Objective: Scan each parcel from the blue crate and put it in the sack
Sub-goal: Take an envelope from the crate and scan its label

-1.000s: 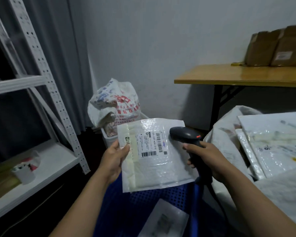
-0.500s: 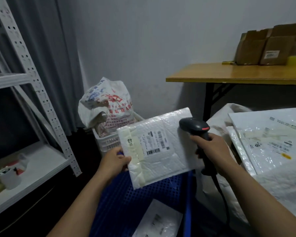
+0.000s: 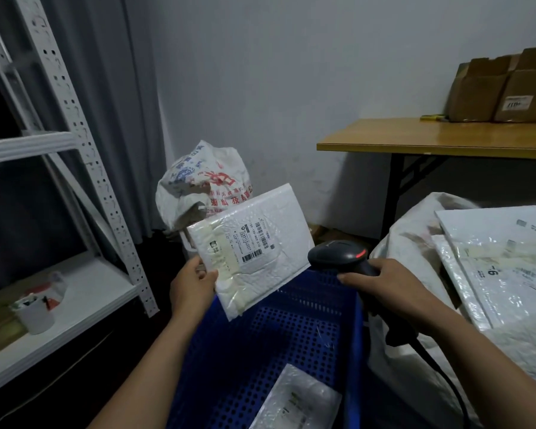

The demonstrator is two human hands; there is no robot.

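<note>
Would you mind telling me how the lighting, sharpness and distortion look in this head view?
Head view: dim, bluish light; the held parcel label's barcode reads clearly, its small print is soft; wide-angle distortion bends the rack at left; sheen on the parcels at right; the scanner glows red.

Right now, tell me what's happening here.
A person is scanning parcels. The left hand holds a white padded mailer by its edge above the blue crate, label facing up. The right hand grips a black handheld scanner just beside the mailer's lower right corner, a red light showing on its head. Another parcel lies in the crate, and several white parcels already rest on the sack at right.
</note>
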